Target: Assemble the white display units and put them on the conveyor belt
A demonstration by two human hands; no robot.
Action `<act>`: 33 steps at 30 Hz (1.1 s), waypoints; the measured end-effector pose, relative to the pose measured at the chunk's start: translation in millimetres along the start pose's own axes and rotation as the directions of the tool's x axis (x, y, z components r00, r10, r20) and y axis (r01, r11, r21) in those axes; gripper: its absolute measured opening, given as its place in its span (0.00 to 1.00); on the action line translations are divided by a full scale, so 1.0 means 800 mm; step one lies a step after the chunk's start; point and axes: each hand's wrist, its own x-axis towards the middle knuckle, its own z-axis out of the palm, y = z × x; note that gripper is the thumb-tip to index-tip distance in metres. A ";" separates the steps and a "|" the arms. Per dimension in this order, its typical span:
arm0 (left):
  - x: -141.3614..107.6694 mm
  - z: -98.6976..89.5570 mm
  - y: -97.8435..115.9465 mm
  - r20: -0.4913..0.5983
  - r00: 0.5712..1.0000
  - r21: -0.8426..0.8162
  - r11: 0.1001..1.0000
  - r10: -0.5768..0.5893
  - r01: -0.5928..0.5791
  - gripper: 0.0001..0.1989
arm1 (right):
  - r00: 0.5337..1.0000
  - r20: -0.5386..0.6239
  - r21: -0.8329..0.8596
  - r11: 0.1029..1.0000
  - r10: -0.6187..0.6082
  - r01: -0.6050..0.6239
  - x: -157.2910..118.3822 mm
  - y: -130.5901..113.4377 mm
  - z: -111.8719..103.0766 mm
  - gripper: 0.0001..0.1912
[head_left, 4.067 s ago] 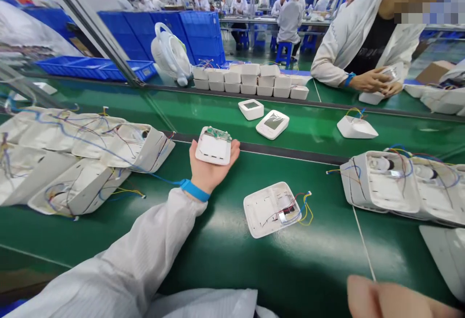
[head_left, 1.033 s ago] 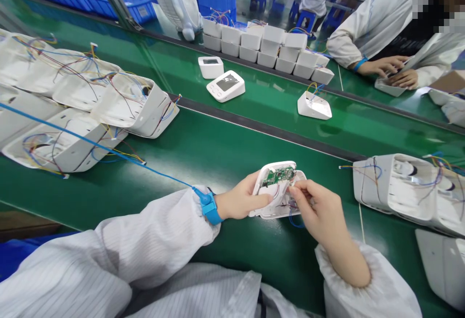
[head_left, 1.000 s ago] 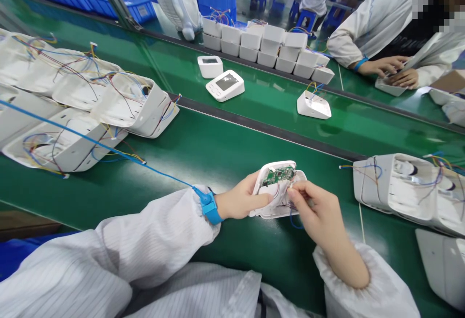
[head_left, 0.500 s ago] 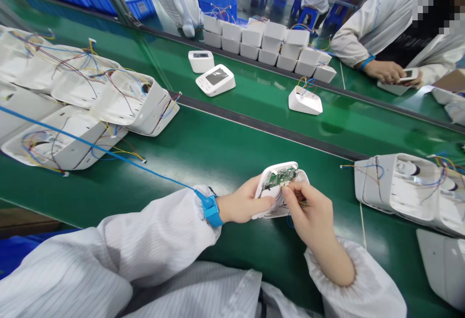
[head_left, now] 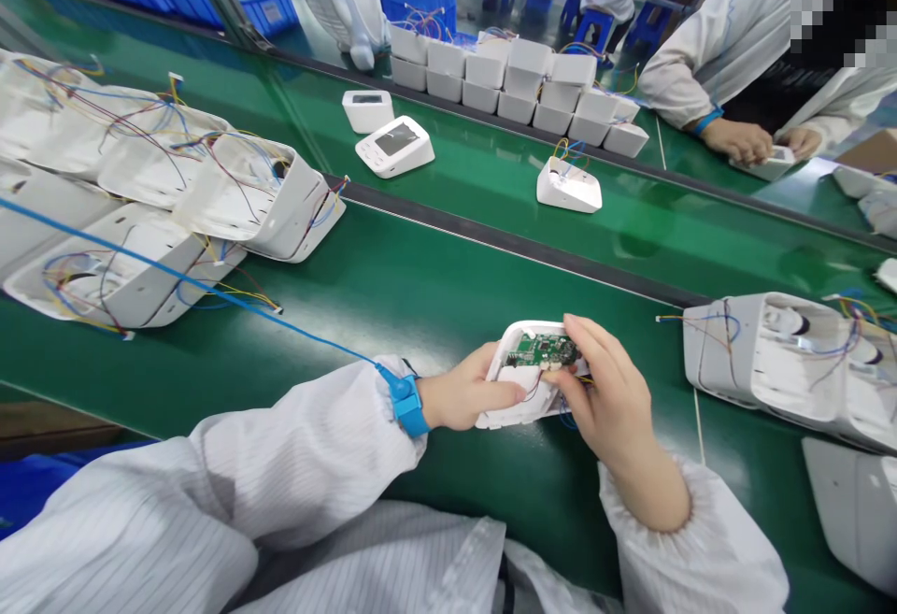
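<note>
A white plastic housing (head_left: 515,399) with a green circuit board (head_left: 541,349) inside is held up above the green bench (head_left: 392,296). My left hand (head_left: 466,392) grips its left edge, thumb over the front; a blue wrist strap with a cord is on that wrist. At the right side, my right hand (head_left: 608,390) has its fingers on the upper right edge and its thumb by the wires below the board. Thin wires show near that thumb and under the housing. Part of a second white piece is visible behind, mostly hidden by the fingers.
Stacked white shells with wires (head_left: 259,212) lie at left, more shells (head_left: 791,343) at right. Beyond a dark rail (head_left: 491,245), white devices with screens (head_left: 396,145) and a wired shell (head_left: 569,186) stand on green. A person's hands (head_left: 739,140) work opposite.
The housing has turned so more of the board shows. My right fingers have spread up onto its edge. The devices and wired shell beyond the rail have shifted left.
</note>
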 end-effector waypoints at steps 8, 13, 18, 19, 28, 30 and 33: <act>-0.001 -0.001 -0.002 -0.009 1.000 0.002 1.000 -0.030 0.030 0.20 | 0.996 -0.052 -0.055 0.996 0.073 -0.076 -0.007 -0.003 0.006 0.21; 0.007 -0.011 0.007 0.105 0.993 0.100 0.993 0.051 -0.062 0.29 | 0.944 0.010 0.188 0.927 0.329 -0.325 0.003 -0.001 -0.007 0.23; 0.012 -0.034 0.031 -0.006 0.908 0.392 0.836 0.420 -0.384 0.33 | 0.973 -0.063 0.327 0.926 0.220 -0.188 0.005 0.000 -0.016 0.05; 0.012 -0.037 0.035 -0.060 0.873 0.480 0.781 0.484 -0.400 0.32 | 0.986 -0.117 0.301 0.950 0.122 -0.082 0.005 -0.001 -0.014 0.04; 0.007 -0.022 0.021 0.185 0.950 0.858 0.430 0.254 -0.281 0.50 | 0.965 0.083 -0.006 0.968 -0.250 0.252 0.008 -0.019 0.006 0.09; 0.008 -0.022 0.017 0.229 0.917 0.844 0.403 0.326 -0.354 0.46 | 0.987 0.015 0.038 0.986 -0.162 0.161 0.010 -0.007 -0.002 0.13; 0.010 -0.028 0.006 0.278 0.817 0.770 0.392 0.504 -0.504 0.44 | 0.998 -0.047 0.217 0.976 0.030 -0.019 0.013 0.022 -0.010 0.26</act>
